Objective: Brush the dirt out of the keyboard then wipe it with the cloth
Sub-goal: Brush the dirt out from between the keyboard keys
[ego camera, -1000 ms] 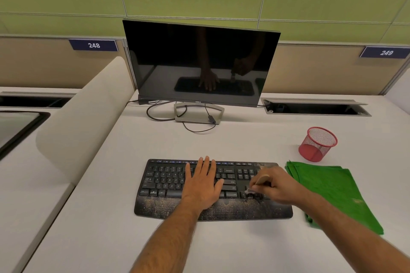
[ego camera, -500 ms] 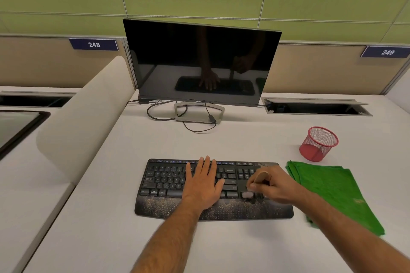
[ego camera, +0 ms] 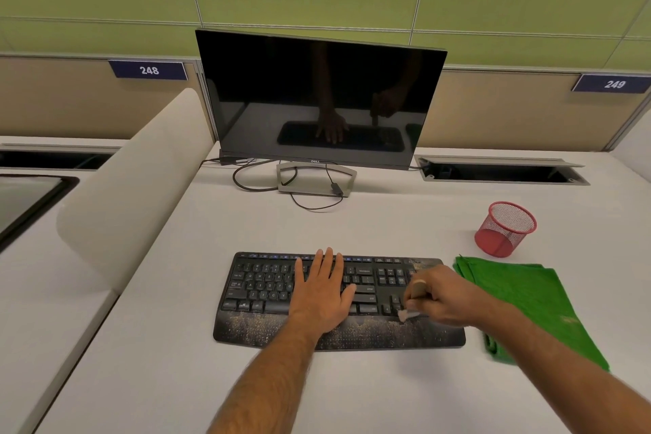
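**Brushing stage, right end of the keyboard**

The black keyboard [ego camera: 281, 292] lies at the centre of the white tabletop [ego camera: 387, 222], its long edge toward the viewer. Pale grit speckles the wrist rest along its 6 o'clock edge, thickest toward the left and the middle; some dusty marks also show at the top right corner. The left hand [ego camera: 322, 296] lies flat over the middle keys, fingers straight and spread, holding nothing and seemingly steadying the board. At 3 o'clock from it, the right hand [ego camera: 444, 296] curls its fingers around the tan handle of a small brush [ego camera: 408, 312], whose pale bristles touch the board at the lower edge of the key field, just beside the arrow keys. Blur hides the exact bristle contact.

At 3 o'clock from the keyboard, just beside its right end, the folded green cloth [ego camera: 521, 296] lies flat on the tabletop, untouched by either hand. At 1 o'clock stands a red mesh cup [ego camera: 505, 229]. At 12 o'clock, well apart, a dark monitor [ego camera: 317, 99] on its stand reflects both hands.

Judged progress: the brushing step is under way and incomplete, since much grit remains on the wrist rest. The wiping step appears not yet begun; the cloth must be picked up afterwards.
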`<state>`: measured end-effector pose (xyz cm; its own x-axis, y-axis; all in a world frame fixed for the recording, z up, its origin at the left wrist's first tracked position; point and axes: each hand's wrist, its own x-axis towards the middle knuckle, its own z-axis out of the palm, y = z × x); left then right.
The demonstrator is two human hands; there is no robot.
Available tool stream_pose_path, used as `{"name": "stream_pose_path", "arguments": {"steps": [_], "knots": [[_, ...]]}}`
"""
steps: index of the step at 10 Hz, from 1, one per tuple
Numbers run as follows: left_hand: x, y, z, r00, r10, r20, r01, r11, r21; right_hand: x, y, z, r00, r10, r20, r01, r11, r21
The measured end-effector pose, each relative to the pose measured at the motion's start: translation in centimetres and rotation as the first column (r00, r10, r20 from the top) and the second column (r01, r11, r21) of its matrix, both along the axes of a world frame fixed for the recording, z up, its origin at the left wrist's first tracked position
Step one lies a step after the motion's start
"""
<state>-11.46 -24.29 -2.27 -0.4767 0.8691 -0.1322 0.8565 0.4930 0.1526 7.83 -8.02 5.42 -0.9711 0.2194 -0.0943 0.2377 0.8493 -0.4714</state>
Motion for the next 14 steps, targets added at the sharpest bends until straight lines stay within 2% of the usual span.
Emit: {"name": "stream_pose_path", "arguments": {"steps": [1, 2, 3, 4, 6, 7, 8, 9, 10, 12, 14], "knots": [[0.0, -0.1, 0.0, 1.000, 0.001, -0.002, -0.001, 1.000, -0.001, 0.0, 0.1, 0.8, 0.999, -0.036, -0.010, 0.036, 0.999, 0.016], [0.0, -0.1, 0.1, 1.000, 0.001, -0.002, -0.001, 1.000, -0.005, 0.0, -0.3, 1.1, 0.970, -0.208, -0.127, 0.207, 0.978, -0.022], [0.1, -0.1, 0.1, 1.000, 0.000, -0.002, 0.000, 1.000, -0.003, -0.5, -1.2, 0.8, 0.853, -0.456, -0.254, 0.440, 0.890, -0.121], [0.1, -0.1, 0.1, 1.000, -0.001, -0.002, 0.001, 1.000, -0.002, -0.7, -2.0, 0.4, 0.823, -0.521, -0.228, 0.510, 0.853, -0.110], [0.0, -0.1, 0.0, 1.000, 0.002, -0.004, -0.002, 1.000, -0.001, -0.6, -3.0, 0.9, 0.885, -0.466, -0.006, 0.457, 0.870, -0.186], [0.0, 0.0, 0.1, 1.000, -0.001, -0.008, 0.001, 1.000, -0.005, -0.9, -2.4, 1.4, 0.847, -0.528, -0.051, 0.501, 0.828, -0.250], [0.0, -0.1, 0.1, 1.000, -0.002, -0.010, 0.002, 1.000, -0.006, -0.9, -2.2, 1.0, 0.824, -0.549, -0.144, 0.517, 0.830, -0.209], [0.0, -0.1, 0.1, 1.000, 0.000, -0.010, 0.000, 1.000, -0.006, -1.0, -2.7, 0.6, 0.877, -0.469, -0.103, 0.464, 0.883, -0.069], [0.0, -0.1, 0.1, 1.000, 0.001, -0.010, -0.001, 1.000, -0.003, -1.2, -3.0, 0.9, 0.897, -0.443, -0.021, 0.439, 0.894, -0.085], [0.0, -0.1, 0.0, 1.000, -0.002, -0.009, 0.002, 1.000, -0.003, -1.7, -2.4, 1.2, 0.845, -0.521, -0.118, 0.510, 0.853, -0.114], [0.0, -0.1, 0.0, 1.000, 0.000, -0.004, 0.000, 1.000, -0.002, -2.1, -3.6, 1.3, 0.834, -0.549, -0.048, 0.518, 0.811, -0.273]]}}
